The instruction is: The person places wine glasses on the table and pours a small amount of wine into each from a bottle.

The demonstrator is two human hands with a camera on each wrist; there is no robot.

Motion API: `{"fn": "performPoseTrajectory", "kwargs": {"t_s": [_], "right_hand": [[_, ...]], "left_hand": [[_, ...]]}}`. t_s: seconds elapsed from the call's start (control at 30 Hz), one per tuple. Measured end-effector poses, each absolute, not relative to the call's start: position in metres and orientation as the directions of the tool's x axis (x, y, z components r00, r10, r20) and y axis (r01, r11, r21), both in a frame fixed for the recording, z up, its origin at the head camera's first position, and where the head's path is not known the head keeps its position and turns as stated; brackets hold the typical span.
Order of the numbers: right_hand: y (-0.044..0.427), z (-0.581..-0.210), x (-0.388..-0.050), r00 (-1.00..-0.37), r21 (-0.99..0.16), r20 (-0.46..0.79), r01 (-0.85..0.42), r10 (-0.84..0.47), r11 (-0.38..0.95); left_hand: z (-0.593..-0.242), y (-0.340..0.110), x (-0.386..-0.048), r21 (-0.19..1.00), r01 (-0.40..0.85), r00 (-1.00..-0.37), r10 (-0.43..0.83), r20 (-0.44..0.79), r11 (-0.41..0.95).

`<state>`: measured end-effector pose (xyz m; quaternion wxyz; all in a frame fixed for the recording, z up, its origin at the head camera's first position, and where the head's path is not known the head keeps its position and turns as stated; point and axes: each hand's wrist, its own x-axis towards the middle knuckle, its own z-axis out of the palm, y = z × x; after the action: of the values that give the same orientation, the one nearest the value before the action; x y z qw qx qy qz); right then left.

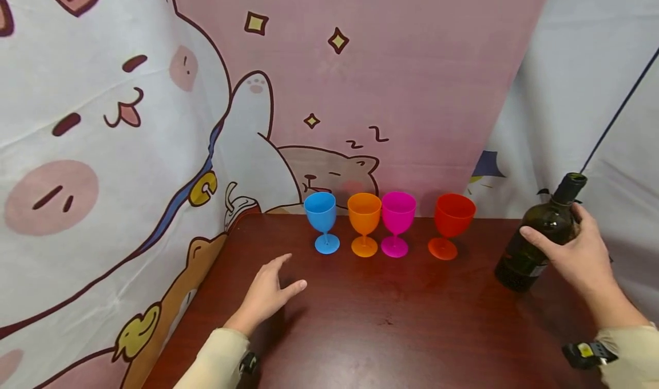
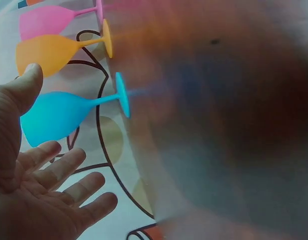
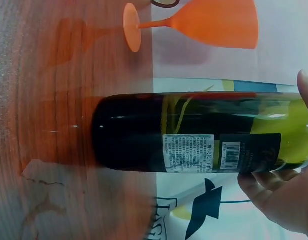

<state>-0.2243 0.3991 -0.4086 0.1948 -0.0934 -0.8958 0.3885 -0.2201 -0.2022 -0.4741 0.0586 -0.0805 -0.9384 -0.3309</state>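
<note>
At the right of the head view my right hand [image 1: 584, 251] grips a dark green wine bottle [image 1: 530, 246] around its upper body, thumb on the near side. The bottle has no cork showing and leans a little to the right; whether its base touches the table I cannot tell. Its printed label [image 3: 188, 153] faces the right wrist camera. My left hand [image 1: 268, 294] hovers over the table's left part with fingers spread and nothing in them. Nearest to it stands a blue goblet [image 1: 320, 211], then an orange goblet [image 1: 364, 214], a magenta goblet [image 1: 399, 213] and a red goblet [image 1: 454, 214].
The goblets stand upright in a row near the back edge of the dark red-brown table [image 1: 391, 309]. A cartoon-printed cloth [image 1: 412, 91] hangs right behind it and along the left side. The orange and magenta goblets are very close together.
</note>
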Motion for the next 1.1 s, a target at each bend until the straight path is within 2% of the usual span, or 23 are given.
{"fn": "performPoseTrajectory", "kwargs": {"t_s": [0.23, 0.5, 0.77, 1.1], "right_hand": [[0.400, -0.415, -0.226, -0.885, -0.704, 0.324, 0.010, 0.333, 0.711], [0.399, -0.424, -0.230, -0.867, -0.702, 0.341, 0.023, 0.364, 0.712], [0.397, -0.430, -0.234, -0.881, -0.713, 0.313, 0.029, 0.355, 0.701], [0.402, -0.432, -0.231, -0.877, -0.720, 0.320, 0.020, 0.358, 0.694]], "left_hand": [[-0.454, -0.184, -0.246, 0.580, 0.267, -0.954, 0.124, 0.274, 0.769], [-0.431, -0.157, -0.291, 0.634, 0.260, -0.935, 0.025, 0.355, 0.728], [-0.425, -0.132, -0.330, 0.659, 0.205, -0.941, -0.040, 0.337, 0.723], [-0.426, -0.116, -0.355, 0.632, 0.144, -0.955, -0.061, 0.292, 0.762]]}}
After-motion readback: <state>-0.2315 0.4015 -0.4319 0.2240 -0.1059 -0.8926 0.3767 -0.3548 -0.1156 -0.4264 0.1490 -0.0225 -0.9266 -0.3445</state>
